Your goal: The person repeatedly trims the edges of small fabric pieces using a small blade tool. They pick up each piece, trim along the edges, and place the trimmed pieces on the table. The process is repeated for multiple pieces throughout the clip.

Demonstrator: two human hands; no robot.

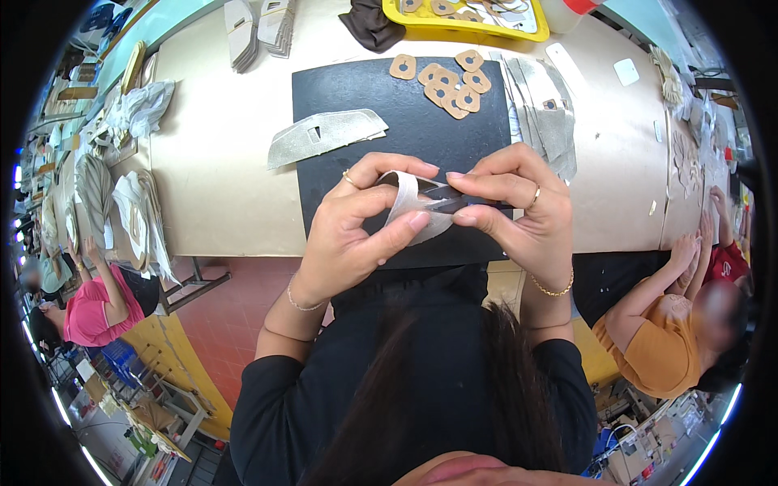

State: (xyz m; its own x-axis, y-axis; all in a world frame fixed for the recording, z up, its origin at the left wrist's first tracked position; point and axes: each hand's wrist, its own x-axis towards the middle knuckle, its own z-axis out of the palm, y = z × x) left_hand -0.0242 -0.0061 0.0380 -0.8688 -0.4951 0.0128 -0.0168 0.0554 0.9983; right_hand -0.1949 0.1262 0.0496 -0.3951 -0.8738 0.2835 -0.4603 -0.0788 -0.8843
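Observation:
My left hand (348, 219) grips a pale grey fabric piece (429, 230), curled over between thumb and fingers. My right hand (527, 202) pinches a dark, narrow piece (444, 193) that meets the fabric's slot area; its exact kind is hard to make out. Both hands are above the front part of a black mat (324, 97). Beyond my left hand lies a flat grey fabric panel (340, 138) with a small slot cut in it. Several tan rounded-square pieces with keyhole openings (444, 78) are scattered at the mat's far right.
A stack of grey fabric panels (545, 121) lies along the mat's right edge. At the back are a yellow tray (478, 32), a dark cloth (371, 26) and fabric strips (275, 28). Fabric bundles (138, 202) hang at the left. Other people sit at both sides.

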